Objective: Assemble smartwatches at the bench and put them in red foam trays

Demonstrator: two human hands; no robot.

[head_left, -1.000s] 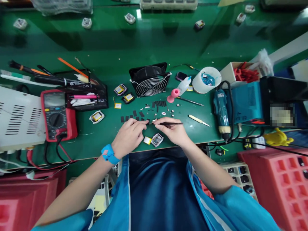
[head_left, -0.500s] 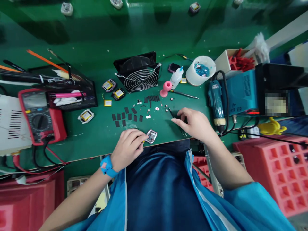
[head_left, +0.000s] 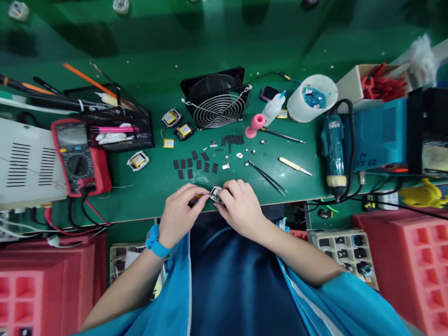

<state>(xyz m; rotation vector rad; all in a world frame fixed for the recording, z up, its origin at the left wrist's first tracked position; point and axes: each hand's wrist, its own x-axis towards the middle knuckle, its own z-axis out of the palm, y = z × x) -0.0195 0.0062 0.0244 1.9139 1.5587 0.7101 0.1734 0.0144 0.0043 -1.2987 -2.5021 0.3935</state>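
My right hand point(head_left: 242, 205) is closed on a small silver watch case point(head_left: 215, 193), thumb and fingers at its right side. The case is tilted up just above the bench's front edge, its inside partly showing. Close against it on the left, my left hand point(head_left: 182, 210) pinches a small yellow-edged battery point(head_left: 196, 198), mostly hidden by the fingers. The left fingertips meet the case's left edge. Black tweezers point(head_left: 268, 177) lie right of my right hand. Beyond the hands are several black foam pads point(head_left: 199, 164) and tiny loose parts point(head_left: 226, 166).
A fan point(head_left: 219, 109) stands at the back middle, beside a pink stand point(head_left: 254, 126), a squeeze bottle point(head_left: 273, 109) and a white tub point(head_left: 297, 103). Left is a red multimeter point(head_left: 79, 161); right, an electric screwdriver point(head_left: 335, 151). A pale-handled tool point(head_left: 294, 165) lies near the tweezers.
My right hand has let go of the tweezers, now lying on the bench, and moved left onto the watch case. The case is lifted and tilted. The view has shifted, revealing the pale-handled tool.
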